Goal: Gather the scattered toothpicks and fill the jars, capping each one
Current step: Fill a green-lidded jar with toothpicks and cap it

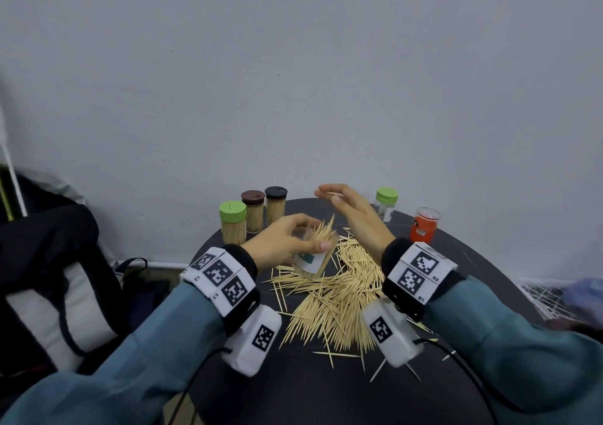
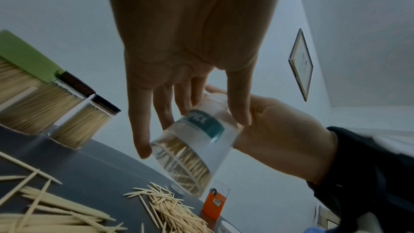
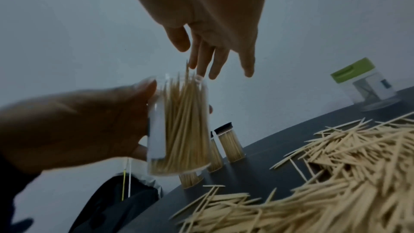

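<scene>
My left hand (image 1: pixel 315 233) grips a clear jar (image 1: pixel 310 259) with a teal label, tilted over the table's middle. The jar (image 3: pixel 179 127) is uncapped and packed with toothpicks, some poking out of its mouth. My right hand (image 1: pixel 329 196) hovers just above and behind that mouth with fingers straight and the thumb apart; in the right wrist view its fingertips (image 3: pixel 201 70) hang right over the sticking-out tips. Loose toothpicks (image 1: pixel 339 300) lie in a broad heap on the dark round table (image 1: pixel 310 385), between my wrists.
Three capped, full jars stand at the back left: green lid (image 1: pixel 232 222), brown lid (image 1: pixel 253 212), black lid (image 1: pixel 275 209). At the back right are a green-lidded clear jar (image 1: pixel 386 204) and an orange-labelled jar (image 1: pixel 424 225). A dark bag (image 1: pixel 49 277) sits left of the table.
</scene>
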`<state>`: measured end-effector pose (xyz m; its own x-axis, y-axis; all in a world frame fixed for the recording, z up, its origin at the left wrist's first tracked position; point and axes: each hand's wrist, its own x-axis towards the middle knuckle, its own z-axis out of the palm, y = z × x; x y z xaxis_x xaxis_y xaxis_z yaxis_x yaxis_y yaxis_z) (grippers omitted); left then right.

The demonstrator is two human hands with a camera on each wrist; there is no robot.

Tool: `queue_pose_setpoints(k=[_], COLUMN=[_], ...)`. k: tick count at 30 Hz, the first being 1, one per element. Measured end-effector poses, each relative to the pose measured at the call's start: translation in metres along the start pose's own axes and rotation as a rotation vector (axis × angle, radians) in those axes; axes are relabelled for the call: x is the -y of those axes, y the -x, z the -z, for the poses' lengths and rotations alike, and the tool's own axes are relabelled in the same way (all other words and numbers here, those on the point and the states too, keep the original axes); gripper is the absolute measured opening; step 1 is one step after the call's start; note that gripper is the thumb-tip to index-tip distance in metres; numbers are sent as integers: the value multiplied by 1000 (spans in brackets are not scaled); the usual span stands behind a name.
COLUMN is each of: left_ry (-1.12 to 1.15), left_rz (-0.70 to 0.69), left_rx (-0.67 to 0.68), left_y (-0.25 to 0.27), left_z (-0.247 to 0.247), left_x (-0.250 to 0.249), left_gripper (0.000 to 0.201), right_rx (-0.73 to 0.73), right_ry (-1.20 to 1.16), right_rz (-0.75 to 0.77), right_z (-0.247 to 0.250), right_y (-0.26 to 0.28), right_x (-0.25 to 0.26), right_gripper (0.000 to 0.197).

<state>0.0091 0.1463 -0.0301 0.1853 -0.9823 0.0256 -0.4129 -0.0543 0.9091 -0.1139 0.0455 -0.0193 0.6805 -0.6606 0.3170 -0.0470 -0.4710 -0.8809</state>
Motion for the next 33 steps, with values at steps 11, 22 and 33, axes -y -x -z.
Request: queue_pose_setpoints(k=[11, 22, 33], left_ry=[-17, -94, -106], left_rz=[-2, -96, -129], left_rx=[-84, -148, -113], left_y=[-5, -9, -5], left_z=[3, 6, 0], left_x=[9, 17, 12], left_gripper=[52, 54, 52], right_rx=[139, 140, 121], right_ry=[326, 535, 456], right_rz=[31, 148, 120], right_z=[-7, 3, 8], right_y=[16, 7, 8], right_x=[-10, 2, 6], right_gripper=[40, 12, 7])
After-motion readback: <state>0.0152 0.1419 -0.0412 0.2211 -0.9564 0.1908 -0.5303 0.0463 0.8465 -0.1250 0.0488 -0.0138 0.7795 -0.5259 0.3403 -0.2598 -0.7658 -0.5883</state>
